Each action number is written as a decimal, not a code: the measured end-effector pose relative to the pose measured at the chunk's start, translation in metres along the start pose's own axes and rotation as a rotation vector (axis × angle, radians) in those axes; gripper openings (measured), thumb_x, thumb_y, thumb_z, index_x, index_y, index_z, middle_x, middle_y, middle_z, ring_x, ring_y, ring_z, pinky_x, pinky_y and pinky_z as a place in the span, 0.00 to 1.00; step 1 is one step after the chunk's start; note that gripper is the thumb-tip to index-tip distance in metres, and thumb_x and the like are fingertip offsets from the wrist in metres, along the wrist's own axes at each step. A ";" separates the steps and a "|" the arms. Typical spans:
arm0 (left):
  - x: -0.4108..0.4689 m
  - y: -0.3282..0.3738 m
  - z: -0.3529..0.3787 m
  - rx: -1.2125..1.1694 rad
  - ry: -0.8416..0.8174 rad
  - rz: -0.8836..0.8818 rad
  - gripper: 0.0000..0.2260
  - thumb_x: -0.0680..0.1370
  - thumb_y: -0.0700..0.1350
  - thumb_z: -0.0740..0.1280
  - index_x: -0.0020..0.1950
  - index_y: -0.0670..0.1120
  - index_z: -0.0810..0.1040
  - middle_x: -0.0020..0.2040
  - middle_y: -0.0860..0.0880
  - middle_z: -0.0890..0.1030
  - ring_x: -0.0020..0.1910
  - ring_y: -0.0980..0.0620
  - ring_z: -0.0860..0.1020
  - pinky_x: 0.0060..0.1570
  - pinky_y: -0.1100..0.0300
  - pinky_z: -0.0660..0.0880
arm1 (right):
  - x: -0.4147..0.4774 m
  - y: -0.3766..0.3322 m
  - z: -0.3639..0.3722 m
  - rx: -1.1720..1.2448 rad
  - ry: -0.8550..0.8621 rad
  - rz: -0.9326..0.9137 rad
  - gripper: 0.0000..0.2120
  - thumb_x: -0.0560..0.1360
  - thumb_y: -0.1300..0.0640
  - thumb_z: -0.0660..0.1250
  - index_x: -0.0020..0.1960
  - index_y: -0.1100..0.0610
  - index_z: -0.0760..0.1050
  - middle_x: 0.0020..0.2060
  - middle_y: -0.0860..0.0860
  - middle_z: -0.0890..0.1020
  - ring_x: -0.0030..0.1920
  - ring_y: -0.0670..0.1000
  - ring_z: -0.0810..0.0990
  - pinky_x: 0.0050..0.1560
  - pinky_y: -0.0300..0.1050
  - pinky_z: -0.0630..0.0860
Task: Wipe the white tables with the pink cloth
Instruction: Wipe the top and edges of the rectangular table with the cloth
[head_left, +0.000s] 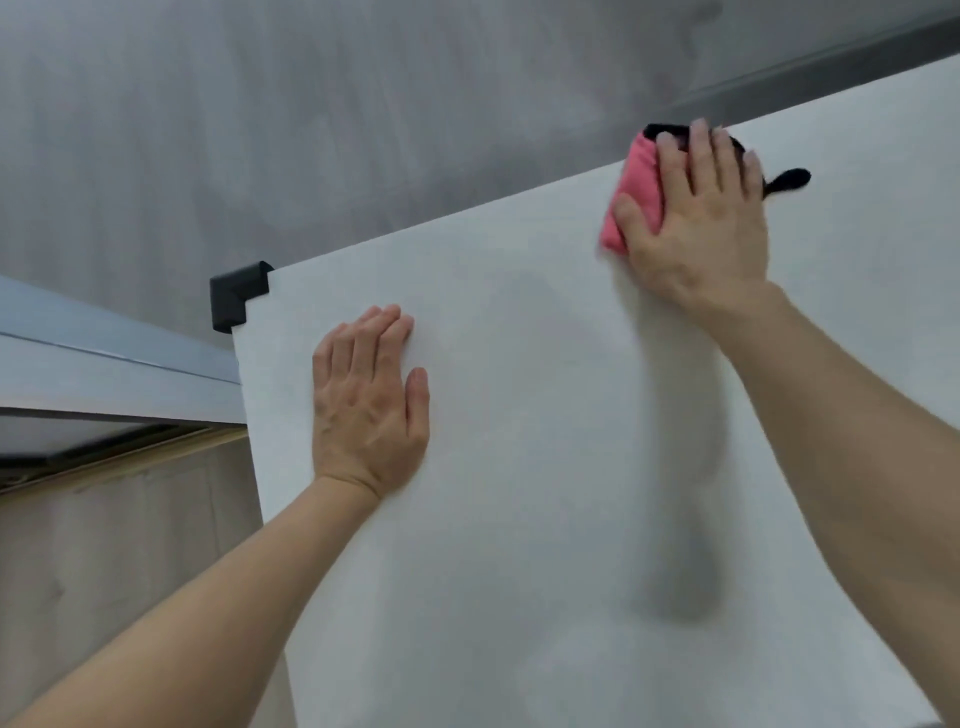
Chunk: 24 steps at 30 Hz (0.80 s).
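A white table (519, 415) fills the middle and right of the view. My right hand (701, 223) lies flat with straight fingers on a folded pink cloth (631, 192), pressing it to the table at its far edge. The cloth has a black trim and a black loop (789, 179) sticking out to the right of my fingers. My left hand (371, 400) rests palm down on the bare tabletop near the far left corner, fingers straight and together, holding nothing.
A black corner guard (239, 296) caps the table's far left corner. Beyond the far edge is grey floor (311, 130). To the left run a grey ledge (104, 358) and a wood-look panel (104, 545) below it.
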<state>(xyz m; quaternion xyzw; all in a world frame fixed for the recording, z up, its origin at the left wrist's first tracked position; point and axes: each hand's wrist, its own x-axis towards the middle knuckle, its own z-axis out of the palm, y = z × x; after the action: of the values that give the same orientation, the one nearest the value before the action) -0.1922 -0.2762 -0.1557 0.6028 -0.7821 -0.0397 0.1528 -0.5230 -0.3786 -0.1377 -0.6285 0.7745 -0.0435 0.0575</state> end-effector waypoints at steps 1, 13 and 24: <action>0.000 -0.001 0.000 -0.001 -0.003 -0.003 0.22 0.83 0.47 0.62 0.75 0.40 0.73 0.75 0.43 0.74 0.76 0.40 0.70 0.78 0.39 0.63 | -0.006 -0.026 0.009 0.017 0.005 -0.014 0.41 0.82 0.32 0.47 0.88 0.54 0.54 0.87 0.61 0.54 0.87 0.62 0.50 0.86 0.62 0.43; 0.001 0.001 -0.001 0.011 0.023 0.018 0.22 0.83 0.48 0.61 0.76 0.42 0.73 0.74 0.43 0.74 0.73 0.38 0.72 0.76 0.40 0.64 | -0.005 0.062 -0.012 -0.017 0.008 -0.021 0.42 0.81 0.27 0.46 0.88 0.49 0.51 0.88 0.53 0.52 0.87 0.53 0.49 0.86 0.57 0.42; -0.010 0.011 0.003 0.030 0.139 0.204 0.14 0.86 0.40 0.62 0.71 0.42 0.78 0.66 0.42 0.79 0.66 0.37 0.76 0.73 0.41 0.67 | -0.168 0.001 0.005 -0.010 -0.109 -0.618 0.37 0.84 0.29 0.52 0.88 0.44 0.53 0.88 0.47 0.52 0.87 0.48 0.47 0.87 0.52 0.41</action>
<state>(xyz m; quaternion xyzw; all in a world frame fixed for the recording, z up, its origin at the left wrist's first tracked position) -0.2008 -0.2639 -0.1574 0.5235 -0.8275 0.0295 0.2009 -0.4887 -0.2137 -0.1373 -0.8358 0.5428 -0.0215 0.0798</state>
